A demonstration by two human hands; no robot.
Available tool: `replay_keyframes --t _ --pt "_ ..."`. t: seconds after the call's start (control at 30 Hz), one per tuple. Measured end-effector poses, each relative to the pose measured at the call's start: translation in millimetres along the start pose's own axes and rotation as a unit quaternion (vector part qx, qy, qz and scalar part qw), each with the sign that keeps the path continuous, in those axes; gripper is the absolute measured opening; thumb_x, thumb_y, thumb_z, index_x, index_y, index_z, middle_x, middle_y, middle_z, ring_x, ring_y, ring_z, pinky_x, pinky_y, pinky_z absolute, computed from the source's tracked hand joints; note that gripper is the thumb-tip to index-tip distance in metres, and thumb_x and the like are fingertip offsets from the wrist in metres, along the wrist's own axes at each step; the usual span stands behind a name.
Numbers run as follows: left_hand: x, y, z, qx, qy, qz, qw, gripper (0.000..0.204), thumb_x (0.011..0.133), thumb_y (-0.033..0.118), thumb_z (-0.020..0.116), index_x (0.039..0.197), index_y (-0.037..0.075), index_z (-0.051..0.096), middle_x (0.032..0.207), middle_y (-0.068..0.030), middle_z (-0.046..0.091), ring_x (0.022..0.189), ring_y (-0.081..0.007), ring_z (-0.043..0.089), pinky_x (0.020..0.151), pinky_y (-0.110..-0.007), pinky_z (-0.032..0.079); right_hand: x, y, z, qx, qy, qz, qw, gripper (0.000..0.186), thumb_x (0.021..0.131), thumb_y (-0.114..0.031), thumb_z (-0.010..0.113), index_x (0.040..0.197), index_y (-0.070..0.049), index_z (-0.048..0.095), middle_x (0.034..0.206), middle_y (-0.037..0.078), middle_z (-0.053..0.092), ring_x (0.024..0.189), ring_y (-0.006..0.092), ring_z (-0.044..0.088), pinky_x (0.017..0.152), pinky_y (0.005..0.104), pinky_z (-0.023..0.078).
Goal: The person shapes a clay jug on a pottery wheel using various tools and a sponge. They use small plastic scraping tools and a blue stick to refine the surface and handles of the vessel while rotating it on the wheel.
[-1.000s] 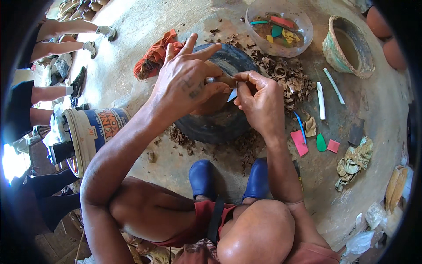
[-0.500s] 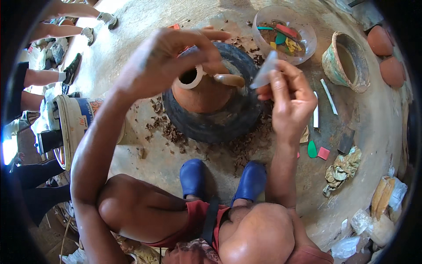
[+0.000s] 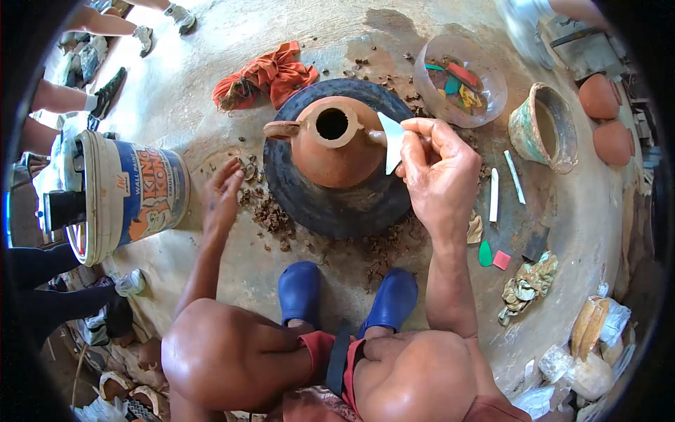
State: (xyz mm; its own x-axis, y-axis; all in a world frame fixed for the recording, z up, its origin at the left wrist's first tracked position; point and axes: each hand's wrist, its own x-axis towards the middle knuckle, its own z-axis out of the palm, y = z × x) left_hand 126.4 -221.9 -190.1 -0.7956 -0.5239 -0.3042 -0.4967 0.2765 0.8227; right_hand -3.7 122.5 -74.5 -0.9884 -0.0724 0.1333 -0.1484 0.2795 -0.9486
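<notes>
A brown clay pot [image 3: 337,167] with a round open mouth stands on a dark round turntable [image 3: 330,221]. A curved clay handle [image 3: 281,129] juts from its left shoulder, and a short clay projection [image 3: 376,138] from its right is partly covered. Between thumb and fingers, my right hand [image 3: 439,172] pinches a thin, pale triangular scraper [image 3: 391,144] in front of that projection; whether they touch I cannot tell. My left hand [image 3: 221,197] hangs open and holds nothing, just left of the turntable.
Clay scraps [image 3: 274,219] ring the turntable. An orange cloth [image 3: 274,77] lies behind it. Right stand a clear bowl of coloured pieces [image 3: 430,98] and a greenish pot [image 3: 524,119], near white sticks [image 3: 494,193]. A paint bucket [image 3: 151,190] stands left; other people's legs [image 3: 63,95] show beyond.
My left hand has come down from over the pot to the left of the turntable. My right hand has brought the scraper slightly lower and left, close to the pot. The view has shifted slightly.
</notes>
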Motion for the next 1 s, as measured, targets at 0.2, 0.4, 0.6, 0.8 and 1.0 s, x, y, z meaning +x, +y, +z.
replay_keyframes --t 0.2,0.4,0.6,0.8,1.0 --pt "-24 -6 47 -0.113 -0.111 -0.142 0.977 0.071 0.107 0.036 0.069 0.163 0.002 0.041 0.147 -0.0261 0.062 0.123 -0.029 0.068 0.101 -0.038 0.058 1 -8 17 -0.1 0.002 -0.018 0.995 0.014 0.099 -0.003 0.071 0.108 0.006 0.075 0.073 0.009 0.074 0.063 0.0102 0.071 0.056 0.0271 0.054" --pt "1 13 31 -0.029 -0.127 -0.145 0.981 0.074 0.102 0.04 0.075 0.158 0.0 0.047 0.148 -0.0287 0.06 0.127 -0.031 0.067 0.105 -0.041 0.056 6 -15 29 -0.164 -0.022 -0.026 0.986 0.018 0.099 -0.004 0.069 0.111 0.008 0.076 0.074 0.011 0.076 0.063 0.0133 0.075 0.057 0.0278 0.056" --pt "12 167 27 0.083 -0.027 0.328 0.941 0.087 0.088 0.052 0.085 0.15 -0.002 0.057 0.147 -0.0278 0.063 0.14 -0.036 0.06 0.117 -0.046 0.047 25 -24 23 -0.149 -0.071 0.021 0.986 0.017 0.092 -0.008 0.068 0.099 0.004 0.078 0.078 0.027 0.073 0.075 0.0387 0.077 0.071 0.0457 0.059" --pt "38 226 72 0.239 -0.196 0.32 0.895 0.095 0.079 0.068 0.085 0.144 0.0 0.066 0.135 -0.0268 0.071 0.125 -0.0384 0.07 0.108 -0.044 0.054 34 -27 23 -0.224 -0.131 0.022 0.966 0.02 0.099 -0.002 0.062 0.106 0.009 0.077 0.076 0.011 0.077 0.063 0.0116 0.074 0.054 0.0261 0.056" --pt "42 222 74 0.21 -0.258 0.32 0.887 0.091 0.077 0.065 0.087 0.141 0.004 0.069 0.131 -0.0264 0.073 0.118 -0.0334 0.073 0.102 -0.041 0.056 32 -31 28 -0.172 -0.122 0.067 0.975 0.019 0.098 -0.001 0.061 0.101 0.008 0.078 0.076 0.009 0.076 0.062 0.01 0.072 0.055 0.0249 0.056"
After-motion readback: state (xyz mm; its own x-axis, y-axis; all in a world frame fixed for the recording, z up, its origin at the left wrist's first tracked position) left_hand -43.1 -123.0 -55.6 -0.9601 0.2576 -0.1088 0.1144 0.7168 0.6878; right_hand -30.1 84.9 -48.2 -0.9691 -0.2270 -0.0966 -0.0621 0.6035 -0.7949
